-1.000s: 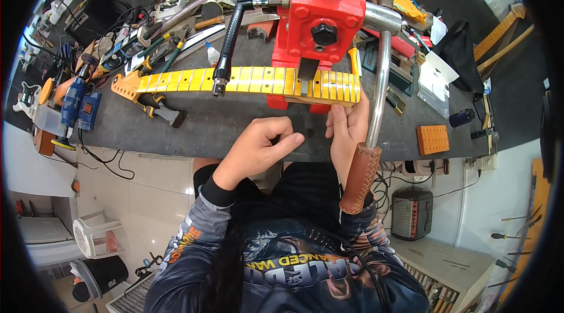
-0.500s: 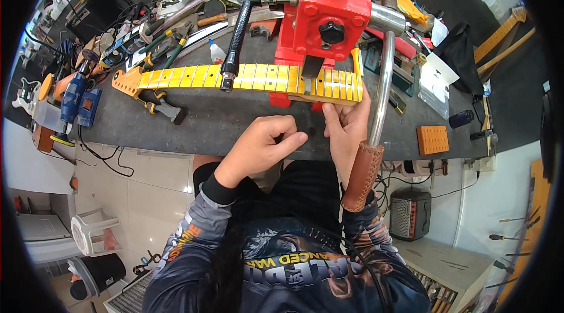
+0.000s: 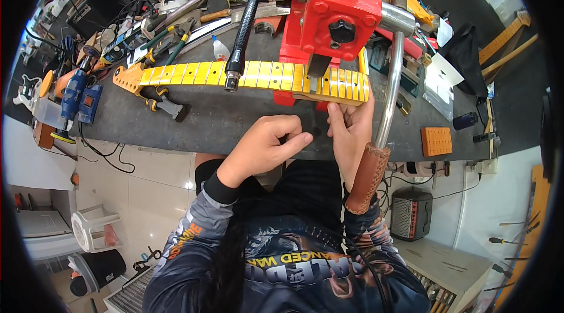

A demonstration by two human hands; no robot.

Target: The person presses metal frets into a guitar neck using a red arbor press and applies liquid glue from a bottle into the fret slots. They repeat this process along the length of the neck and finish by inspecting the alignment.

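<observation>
A yellow guitar neck point(image 3: 194, 72) with dark fret slots lies across the dark workbench point(image 3: 223, 119) and passes under a red press point(image 3: 329, 19). My right hand point(image 3: 351, 131) holds the near end of the neck by the press, fingers under its edge. My left hand point(image 3: 271, 140) hovers just left of it over the bench edge, with thumb and forefinger pinched together; whatever is between them is too small to see. The press's bent metal lever point(image 3: 390, 78), with a brown leather grip point(image 3: 367, 178), hangs down beside my right forearm.
A black-handled tool point(image 3: 238, 43) rests across the neck. Pliers point(image 3: 167, 106), a glue bottle point(image 3: 220, 50), a blue power tool point(image 3: 73, 96) and several hand tools crowd the bench's left and back. An orange block point(image 3: 436, 141) lies at the right. A small amplifier point(image 3: 411, 213) stands on the floor.
The view has shifted slightly. My left hand has edged right, closer to my right hand, which keeps its hold on the neck.
</observation>
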